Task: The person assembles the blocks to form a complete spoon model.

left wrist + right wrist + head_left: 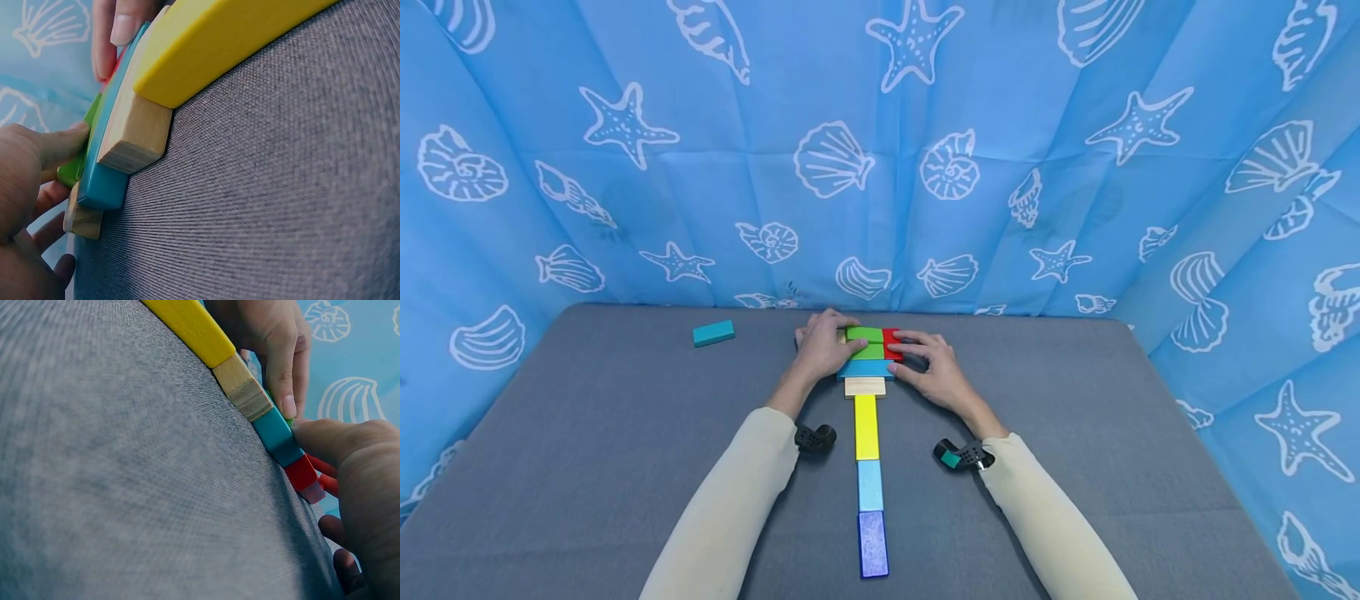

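Note:
My left hand (822, 346) pinches a green block (868, 335) at its left end, between thumb and fingers. Another green block (870, 352) lies against its near side. Straight fingers of my right hand (934, 371) touch the red block (301, 474) to the right of the green ones, and its thumb rests at the right end of a long blue block (865, 369). A natural wood block (865, 387) sits against the blue one's near side. Under my left hand, another wooden block (84, 220) shows its end in the left wrist view.
A column of yellow (866, 427), light blue (870, 486) and purple (873, 543) blocks runs toward me from the wood block. One teal block (713, 333) lies apart at the back left of the grey cloth-covered table (625, 467). A blue shell-print curtain (880, 217) hangs behind.

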The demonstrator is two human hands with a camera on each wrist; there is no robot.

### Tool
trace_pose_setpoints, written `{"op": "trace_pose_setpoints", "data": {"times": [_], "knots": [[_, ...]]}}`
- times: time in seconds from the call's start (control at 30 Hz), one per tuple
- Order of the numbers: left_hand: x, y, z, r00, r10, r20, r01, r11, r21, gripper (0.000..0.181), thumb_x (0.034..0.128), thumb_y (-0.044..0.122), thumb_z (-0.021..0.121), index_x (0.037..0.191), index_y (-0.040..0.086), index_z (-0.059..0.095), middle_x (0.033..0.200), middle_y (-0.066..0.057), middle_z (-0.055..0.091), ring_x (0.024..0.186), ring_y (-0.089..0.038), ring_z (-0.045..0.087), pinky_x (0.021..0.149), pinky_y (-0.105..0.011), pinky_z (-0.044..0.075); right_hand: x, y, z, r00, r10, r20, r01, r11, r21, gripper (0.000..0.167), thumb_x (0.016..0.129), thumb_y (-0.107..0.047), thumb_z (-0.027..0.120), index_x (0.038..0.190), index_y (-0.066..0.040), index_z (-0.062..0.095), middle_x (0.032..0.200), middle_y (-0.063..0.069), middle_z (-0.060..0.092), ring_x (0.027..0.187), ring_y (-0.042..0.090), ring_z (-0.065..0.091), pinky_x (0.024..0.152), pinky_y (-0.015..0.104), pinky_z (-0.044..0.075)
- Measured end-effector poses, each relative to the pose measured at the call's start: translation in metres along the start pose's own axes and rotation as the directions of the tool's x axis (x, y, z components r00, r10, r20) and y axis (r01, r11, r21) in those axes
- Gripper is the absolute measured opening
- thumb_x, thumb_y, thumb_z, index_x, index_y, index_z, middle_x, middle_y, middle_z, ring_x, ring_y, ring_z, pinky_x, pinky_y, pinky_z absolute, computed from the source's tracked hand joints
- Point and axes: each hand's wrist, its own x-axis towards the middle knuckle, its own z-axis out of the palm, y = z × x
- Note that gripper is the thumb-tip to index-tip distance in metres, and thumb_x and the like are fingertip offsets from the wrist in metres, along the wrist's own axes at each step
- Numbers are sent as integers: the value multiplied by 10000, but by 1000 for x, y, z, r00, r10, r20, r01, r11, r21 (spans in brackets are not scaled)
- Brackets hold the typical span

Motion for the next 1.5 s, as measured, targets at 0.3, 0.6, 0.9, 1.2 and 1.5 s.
{"op": "trace_pose_setpoints", "data": {"times": [0.3, 0.6, 0.9, 1.2, 1.5], "knots": [[0, -1, 0, 1000, -7, 14, 7, 1000, 5, 397, 948, 343, 734, 1286, 135, 713, 1307, -88, 597, 1277, -315, 462, 1034, -592, 279, 0, 3, 1, 1000, 7, 0, -7, 1000, -10, 404, 925, -219, 767, 1302, -89, 701, 1456, 95, 560, 1252, 339, 460, 1025, 568, 319], [-1, -4, 1, 1000, 6, 12, -6, 1000, 1, 398, 955, 346, 722, 1289, 131, 711, 1311, -95, 593, 1283, -322, 458, 1031, -594, 277, 0, 3, 1, 1000, 13, 3, -13, 1000, -23, 405, 928, -230, 764, 1305, -96, 700, 1460, 92, 556, 1249, 334, 459, 1019, 564, 315], [-8, -11, -5, 999, 26, -33, -29, 994, -101, 406, 951, 330, 727, 1309, 140, 698, 1345, -109, 562, 1307, -325, 443, 1042, -585, 253, 0, 1, 1, 1000, 12, 2, -12, 1000, -22, 404, 927, -215, 764, 1303, -82, 699, 1457, 105, 558, 1251, 341, 459, 1031, 567, 318], [-21, -27, -20, 991, 49, -124, -74, 975, -208, 425, 961, 289, 726, 1331, 87, 670, 1357, -149, 546, 1354, -368, 407, 1070, -636, 191, 0, 0, -1, 1000, 16, -2, -16, 999, -28, 413, 921, -214, 768, 1306, -83, 697, 1457, 100, 558, 1257, 342, 456, 1036, 567, 311], [-34, -47, -41, 976, 7, -217, -51, 979, -196, 444, 953, 287, 728, 1340, 78, 658, 1363, -182, 532, 1354, -395, 410, 1090, -661, 174, 0, 1, 1, 1000, -2, -13, 2, 1000, -26, 414, 916, -221, 774, 1299, -82, 702, 1450, 104, 563, 1251, 342, 463, 1032, 573, 316]]}}
